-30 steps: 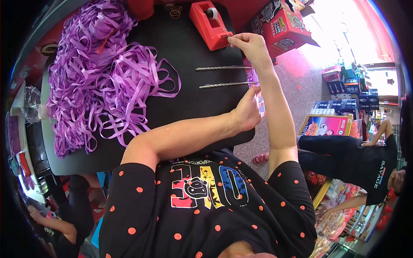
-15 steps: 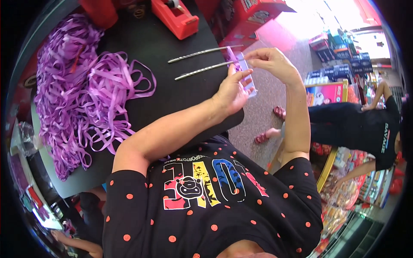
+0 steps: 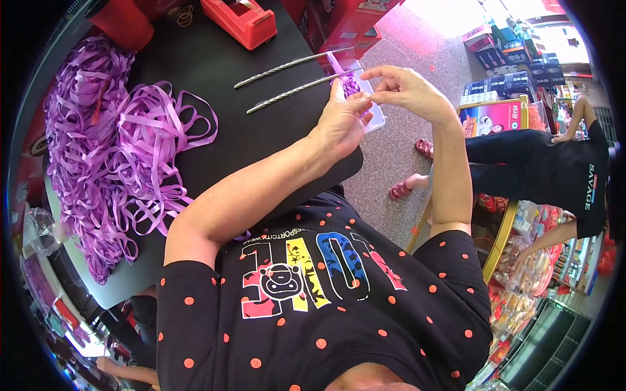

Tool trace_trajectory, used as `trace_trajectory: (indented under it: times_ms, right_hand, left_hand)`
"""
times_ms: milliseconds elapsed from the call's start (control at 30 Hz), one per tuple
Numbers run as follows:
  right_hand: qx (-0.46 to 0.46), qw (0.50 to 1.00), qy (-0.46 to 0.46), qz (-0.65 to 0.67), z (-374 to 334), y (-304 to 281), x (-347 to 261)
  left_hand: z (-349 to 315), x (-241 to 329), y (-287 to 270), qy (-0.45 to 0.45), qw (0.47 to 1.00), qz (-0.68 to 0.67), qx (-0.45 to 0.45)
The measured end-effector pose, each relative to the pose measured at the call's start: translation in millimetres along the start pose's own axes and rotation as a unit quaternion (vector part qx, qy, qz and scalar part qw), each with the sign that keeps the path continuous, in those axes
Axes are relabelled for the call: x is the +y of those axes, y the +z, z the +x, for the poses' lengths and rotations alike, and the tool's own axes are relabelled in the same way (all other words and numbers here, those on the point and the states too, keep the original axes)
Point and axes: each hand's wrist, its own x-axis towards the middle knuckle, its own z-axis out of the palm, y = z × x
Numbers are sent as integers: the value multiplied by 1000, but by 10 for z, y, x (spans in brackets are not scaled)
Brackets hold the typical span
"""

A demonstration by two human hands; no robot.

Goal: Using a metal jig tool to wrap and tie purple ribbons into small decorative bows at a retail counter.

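Observation:
Two twisted metal rods point(image 3: 277, 70) stick out over the dark table's right end, side by side. Purple ribbon point(image 3: 334, 64) loops around them near their far ends. More ribbon shows beside a pale translucent plastic box point(image 3: 376, 124) just beyond the table edge. My left hand point(image 3: 342, 124) is at the ribbon and box, its thumb up by the lower rod and its fingers bent in. My right hand point(image 3: 414, 94) meets it from the right, thumb and finger pinched near the left fingertips. What lies between either hand's fingers is too small to make out.
A big tangled heap of purple ribbon point(image 3: 85, 150) covers the table's left side. At the far edge are a red tape dispenser point(image 3: 244, 25), a red cylinder point(image 3: 120, 23) and rubber bands point(image 3: 186, 16). Rightward, a person in dark clothes point(image 3: 535, 166) stands near stacked boxes point(image 3: 499, 85) and packaged goods.
The view has shifted slightly, so table items sit further left. My right hand has come down from the box's upper edge to my left fingertips. My left hand stays by the rods.

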Motion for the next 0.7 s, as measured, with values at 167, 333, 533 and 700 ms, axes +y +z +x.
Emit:
trace_trajectory:
  times_ms: [167, 333, 533, 700]
  right_hand:
    - [86, 986, 25, 143, -89, 8, 233]
    - [139, 973, 31, 183, -174, 267, 299]
    - [137, 976, 71, 151, -229, 229, 326]
    - [175, 968, 8, 179, 1, -63, 240]
  left_hand:
    - [7, -9, 10, 4, 1000, 22, -1]
    - [16, -12, 2, 12, 1000, 23, 13]
    - [16, -3, 2, 5, 999, 32, 8]
    - [-27, 5, 83, -6, 1000, 8, 24]
